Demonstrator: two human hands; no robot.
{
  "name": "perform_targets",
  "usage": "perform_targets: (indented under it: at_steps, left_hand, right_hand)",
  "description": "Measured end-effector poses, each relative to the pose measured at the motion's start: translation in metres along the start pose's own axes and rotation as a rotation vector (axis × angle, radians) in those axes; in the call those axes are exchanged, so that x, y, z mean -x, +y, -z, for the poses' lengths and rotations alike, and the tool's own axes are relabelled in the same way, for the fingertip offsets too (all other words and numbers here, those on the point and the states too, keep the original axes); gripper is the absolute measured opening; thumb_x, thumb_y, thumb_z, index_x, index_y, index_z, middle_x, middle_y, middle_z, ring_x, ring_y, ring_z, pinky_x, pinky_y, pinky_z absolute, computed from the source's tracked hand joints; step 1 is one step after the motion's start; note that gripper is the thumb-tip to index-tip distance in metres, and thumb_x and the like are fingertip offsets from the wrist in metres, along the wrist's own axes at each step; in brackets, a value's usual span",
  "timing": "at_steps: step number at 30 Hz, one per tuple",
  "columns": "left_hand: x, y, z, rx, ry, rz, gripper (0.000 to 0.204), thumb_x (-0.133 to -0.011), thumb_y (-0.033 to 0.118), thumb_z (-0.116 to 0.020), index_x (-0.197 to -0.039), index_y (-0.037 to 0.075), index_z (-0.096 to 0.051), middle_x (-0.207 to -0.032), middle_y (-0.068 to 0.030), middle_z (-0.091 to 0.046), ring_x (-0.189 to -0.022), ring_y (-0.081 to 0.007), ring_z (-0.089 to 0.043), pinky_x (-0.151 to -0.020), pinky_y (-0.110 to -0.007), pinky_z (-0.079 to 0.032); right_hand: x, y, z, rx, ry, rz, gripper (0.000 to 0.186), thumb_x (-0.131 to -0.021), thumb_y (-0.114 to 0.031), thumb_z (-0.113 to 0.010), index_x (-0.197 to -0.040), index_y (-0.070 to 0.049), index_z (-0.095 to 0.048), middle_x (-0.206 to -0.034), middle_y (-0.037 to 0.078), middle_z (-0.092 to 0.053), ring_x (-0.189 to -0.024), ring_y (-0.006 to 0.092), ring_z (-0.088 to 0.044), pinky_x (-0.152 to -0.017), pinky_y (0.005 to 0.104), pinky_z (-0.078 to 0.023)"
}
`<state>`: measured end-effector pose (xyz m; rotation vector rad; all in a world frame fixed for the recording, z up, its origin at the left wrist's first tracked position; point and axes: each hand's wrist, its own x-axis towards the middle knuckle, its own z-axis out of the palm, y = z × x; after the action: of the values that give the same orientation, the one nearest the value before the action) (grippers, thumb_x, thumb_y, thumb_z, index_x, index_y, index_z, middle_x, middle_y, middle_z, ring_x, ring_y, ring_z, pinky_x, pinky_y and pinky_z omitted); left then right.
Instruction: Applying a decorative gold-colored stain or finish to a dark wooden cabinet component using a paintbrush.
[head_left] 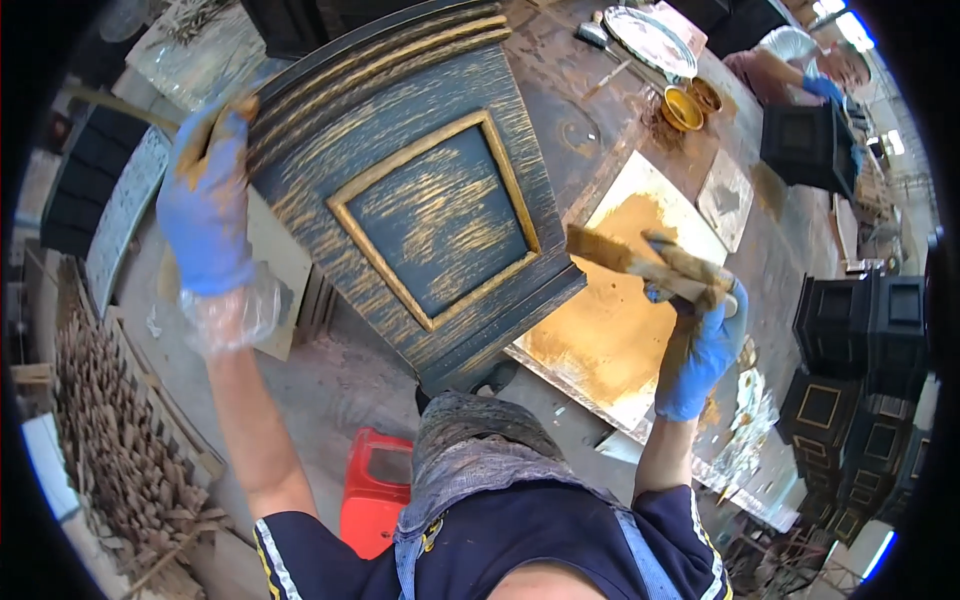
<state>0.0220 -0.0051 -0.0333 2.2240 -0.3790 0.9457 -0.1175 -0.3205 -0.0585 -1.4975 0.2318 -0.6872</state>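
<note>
Gripping left hand (208, 205): curled over moulded corner of dark cabinet (430, 215)
Right hand (708, 335): closed round brush (612, 253)
Brush: over gold-smeared board (652, 190), pointing left toward cabinet, long axis nearly level
Cabinet: tilted, moulded end up, long axis slanting down rightward

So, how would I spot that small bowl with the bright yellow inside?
Find the big dark blue panelled piece streaked with gold, with the blue-gloved left hand at its edge. Beyond its right edge, look for the round silvery dish. Just below that in the picture sits the small round bowl, bright yellow inside, unlike the duller brown bowl beside it.
</note>
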Motion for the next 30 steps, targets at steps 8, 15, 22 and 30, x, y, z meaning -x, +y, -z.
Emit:
perform_targets:
  at_steps: [8,15,22,30]
  left_hand:
    - [0.014,0.047,0.006,0.306,0.085,0.381,0.021,-0.080,0.012,-0.050,-0.094,-0.003,-0.054,-0.089,-0.0122,-0.058,-0.077,-0.0122,-0.054,-0.070,-0.023,-0.044]
    - [0.021,0.062,0.010,0.305,0.032,0.250,0.021,-0.081,0.011,-0.047,-0.095,-0.004,-0.052,-0.099,-0.0228,-0.052,-0.089,-0.0254,-0.054,-0.078,-0.036,-0.045]
    - [0.022,0.055,0.013,0.245,0.027,0.273,0.027,-0.081,0.017,-0.047,-0.096,-0.005,-0.051,-0.098,-0.0215,-0.053,-0.087,-0.0252,-0.054,-0.076,-0.036,-0.046]
    - [0.024,0.048,0.016,0.151,0.072,0.326,0.033,-0.080,0.023,-0.049,-0.097,-0.005,-0.051,-0.099,-0.0214,-0.052,-0.086,-0.0247,-0.055,-0.075,-0.035,-0.046]
  right_hand:
    - [0.026,-0.012,0.014,0.039,0.037,-0.314,0.032,-0.081,-0.029,-0.046,-0.086,0.003,-0.046,-0.088,0.025,-0.054,-0.057,0.0172,-0.056,-0.049,0.0200,-0.044]
    - [0.060,0.000,0.016,-0.040,-0.045,-0.223,0.038,-0.076,-0.037,-0.053,-0.086,-0.002,-0.045,-0.083,0.017,-0.055,-0.070,0.0230,-0.057,-0.059,0.0299,-0.047]
    - [0.073,0.002,0.009,0.109,0.019,-0.092,0.036,-0.069,-0.016,-0.065,-0.094,-0.006,-0.042,-0.093,0.015,-0.052,-0.081,0.0212,-0.054,-0.073,0.0332,-0.044]
    - [0.063,-0.002,-0.006,0.070,-0.137,-0.090,0.039,-0.070,-0.010,-0.062,-0.102,-0.006,-0.040,-0.096,0.017,-0.051,-0.084,0.0288,-0.055,-0.070,0.0371,-0.046]
